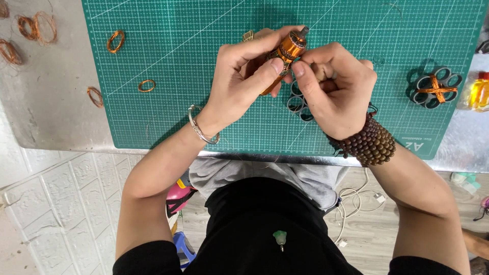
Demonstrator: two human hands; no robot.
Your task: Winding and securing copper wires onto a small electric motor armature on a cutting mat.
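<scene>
Item: copper-wound motor core, small, stiff; we judge its thin windings fragile. Our left hand closed around its body; right hand pinching beside it, above green mat.

You worked at a grey metal table, beside a white brick-patterned wall, above pale wooden flooring.

The hands hide most of the copper-wound rotor.
</scene>
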